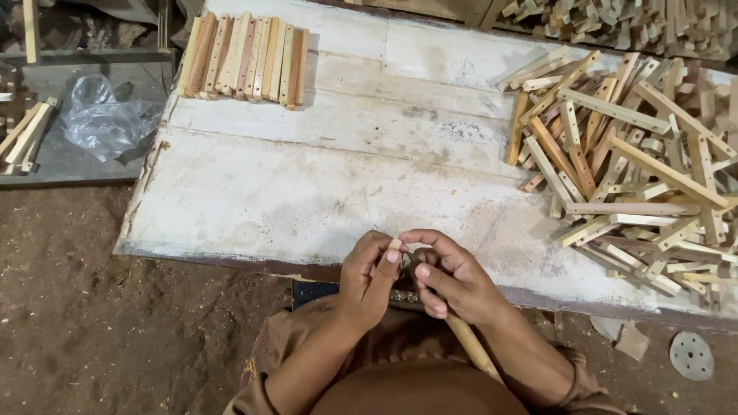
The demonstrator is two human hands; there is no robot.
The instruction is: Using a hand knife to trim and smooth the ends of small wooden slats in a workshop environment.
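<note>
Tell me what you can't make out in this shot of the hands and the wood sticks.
- Head view: the small piece held between left hand and right hand; the fingers cover nearly all of it.
- Wooden handle below the right hand: its upper end is hidden in the palm.
- Loose stick pile: cut off by the right edge.
- Dark item under the white board: mostly hidden by the board and wrist.
</note>
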